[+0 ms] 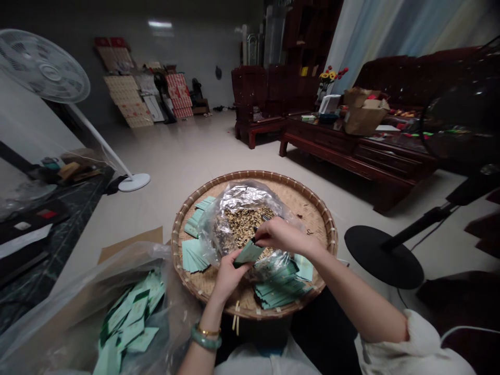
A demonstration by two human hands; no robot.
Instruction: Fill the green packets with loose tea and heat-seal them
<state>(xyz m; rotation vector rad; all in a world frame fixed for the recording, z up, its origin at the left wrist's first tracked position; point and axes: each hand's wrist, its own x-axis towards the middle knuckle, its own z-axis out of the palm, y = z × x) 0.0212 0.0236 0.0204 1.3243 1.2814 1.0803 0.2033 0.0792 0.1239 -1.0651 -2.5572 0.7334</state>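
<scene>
My left hand (228, 276) grips a small pale-green packet (250, 252), tilted over the tray. At the packet's upper end, my right hand (275, 233) is closed around a dark, slim tool (266, 217); its kind is hidden by the fingers. Beneath both hands, a clear plastic bag (250, 191) lies open with chopped, dark-edged dried pieces (244, 225) inside. The bag rests on a round woven bamboo tray (312, 200). Fanned green packets (194, 255) lie at the tray's left, and a larger stack of packets (281, 286) is at its front right.
Left of the tray, a big clear bag (172, 307) holds many green packets (135, 317). A white standing fan (135, 182) is at the left, a black fan base (383, 255) at the right. Behind stand a dark wooden table (332, 143) and stacked boxes (127, 99).
</scene>
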